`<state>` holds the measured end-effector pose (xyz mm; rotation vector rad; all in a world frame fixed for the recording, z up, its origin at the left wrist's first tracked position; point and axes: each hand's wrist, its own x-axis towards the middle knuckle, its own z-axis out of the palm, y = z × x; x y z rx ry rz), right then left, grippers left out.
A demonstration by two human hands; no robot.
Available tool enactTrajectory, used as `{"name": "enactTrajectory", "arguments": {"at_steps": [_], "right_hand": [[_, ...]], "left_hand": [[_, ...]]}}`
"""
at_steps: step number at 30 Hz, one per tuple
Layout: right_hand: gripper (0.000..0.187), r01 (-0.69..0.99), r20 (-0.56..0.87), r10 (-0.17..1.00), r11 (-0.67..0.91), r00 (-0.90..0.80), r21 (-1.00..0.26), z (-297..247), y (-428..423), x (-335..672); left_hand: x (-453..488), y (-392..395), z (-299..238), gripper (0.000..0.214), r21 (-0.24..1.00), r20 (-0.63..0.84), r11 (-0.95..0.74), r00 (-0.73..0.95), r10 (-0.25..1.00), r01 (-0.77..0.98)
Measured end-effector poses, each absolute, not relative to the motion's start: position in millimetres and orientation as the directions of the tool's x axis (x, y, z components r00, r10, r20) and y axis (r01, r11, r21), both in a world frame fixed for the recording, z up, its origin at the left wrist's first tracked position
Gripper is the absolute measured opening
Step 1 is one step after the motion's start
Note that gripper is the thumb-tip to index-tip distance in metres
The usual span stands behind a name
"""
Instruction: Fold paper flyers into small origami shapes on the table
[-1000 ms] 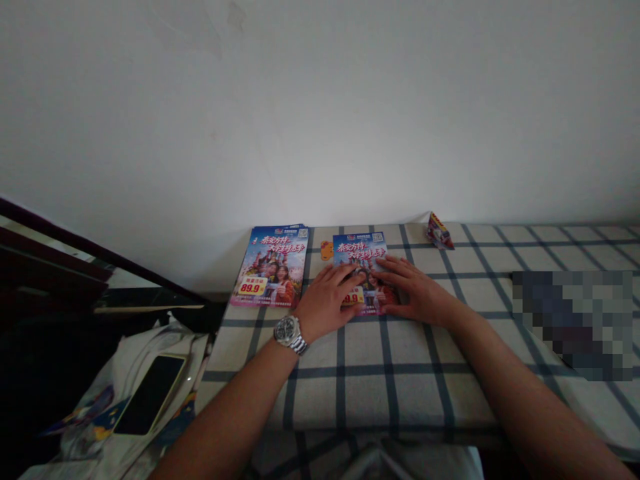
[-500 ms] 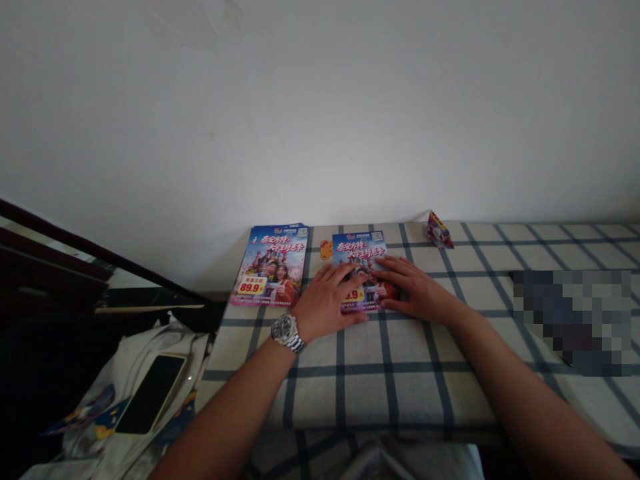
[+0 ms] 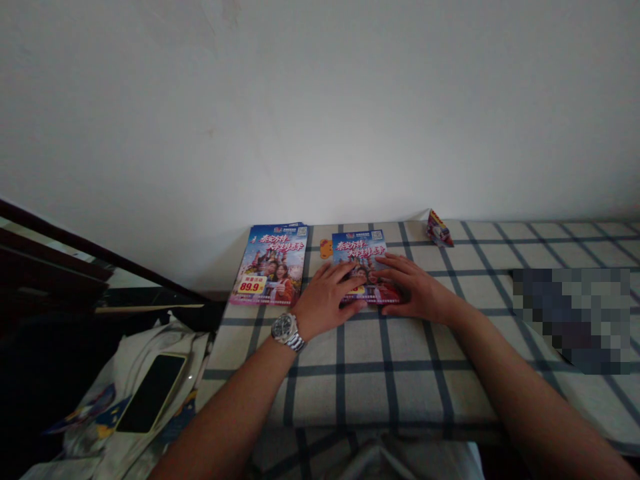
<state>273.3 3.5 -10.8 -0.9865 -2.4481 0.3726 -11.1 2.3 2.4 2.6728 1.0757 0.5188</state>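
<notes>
As both your hands rest with fingers loosely spread, neither closed in a grip, a glossy leaflet [image 3: 360,243] lies flat between them on the surface [image 3: 365,393], which is covered with a checked cloth. Your left hand [image 3: 330,297] overlaps its left and lower part; your right hand [image 3: 417,290] touches its right side. A silver watch [image 3: 289,331] circles your left wrist. To the left, well apart, lies a leaflet stack [image 3: 273,263] of matching design, marked 89.9. Between the two, a small orange figure [image 3: 326,249] sits just beside your leaflet. Farther right, near the wall [image 3: 320,113], stands a small folded printed packet [image 3: 439,228]; you cannot tell what it holds. Lower left, a phone [image 3: 151,393] lies screen up on a crumpled white bag [image 3: 140,337], its contents hidden.
</notes>
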Motion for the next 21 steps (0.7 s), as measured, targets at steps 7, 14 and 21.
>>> {"name": "enactTrajectory", "arguments": {"at_steps": [7, 14, 21], "right_hand": [[0.04, 0.498, 0.324, 0.686, 0.709, -0.652, -0.499, -8.3, 4.2, 274.5], [0.015, 0.497, 0.365, 0.699, 0.703, -0.615, -0.509, -9.2, 5.6, 273.5], [0.017, 0.511, 0.374, 0.738, 0.665, -0.561, -0.545, -4.5, 2.7, 271.5]], "left_hand": [[-11.6, 2.1, 4.0, 0.049, 0.329, 0.236, -0.705, 0.668, 0.706, 0.628], [-12.4, -0.1, 8.7, 0.062, 0.348, 0.271, -0.734, 0.687, 0.675, 0.584], [-13.2, 5.9, 4.0, 0.024, 0.372, 0.363, -0.742, 0.648, 0.669, 0.557]]}}
